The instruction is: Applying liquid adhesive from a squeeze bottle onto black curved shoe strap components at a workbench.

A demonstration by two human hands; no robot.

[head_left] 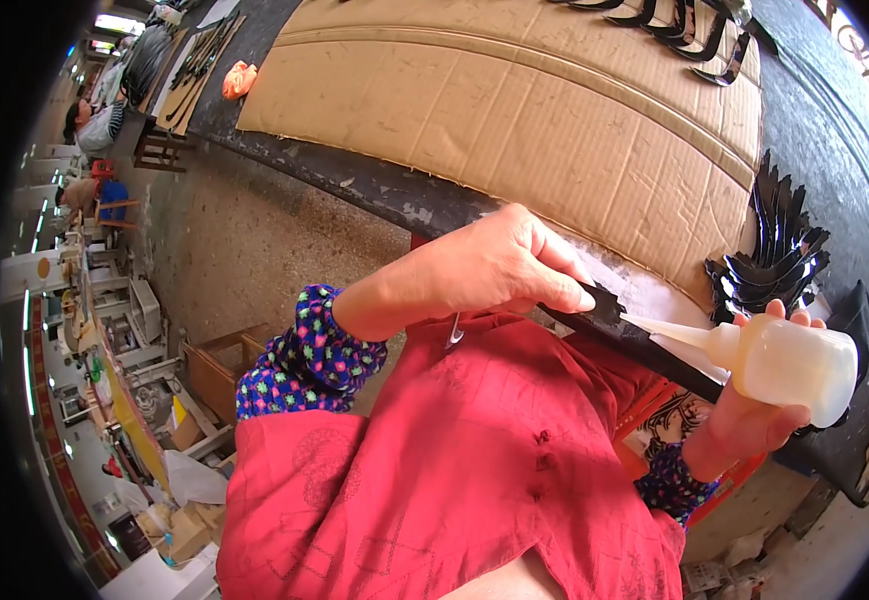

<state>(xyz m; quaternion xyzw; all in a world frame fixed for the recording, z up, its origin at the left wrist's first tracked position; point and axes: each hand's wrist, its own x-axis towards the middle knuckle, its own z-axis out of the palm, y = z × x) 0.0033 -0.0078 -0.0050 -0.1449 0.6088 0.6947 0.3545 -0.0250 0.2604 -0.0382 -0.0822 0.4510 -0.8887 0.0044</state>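
Note:
My left hand (494, 262) pinches a small black piece with a ragged edge (606, 308) between thumb and fingers, at the front edge of the table. What the piece is made of, I cannot make out. My right hand (744, 425) is wrapped around a translucent squeeze bottle (799, 368), which lies tilted on its side. Its long tapered nozzle points left, with the tip at or very close to the black piece. Under my left wrist shows a shiny curved tip (455, 331); whether it belongs to the held piece is hidden.
A cardboard sheet (514, 110) covers much of the dark table (394, 200). Curved black strips (689, 35) lie along its far right. A pile of glossy black jagged pieces (769, 260) sits near my right hand. An orange crumpled thing (239, 80) lies far left; people are beyond.

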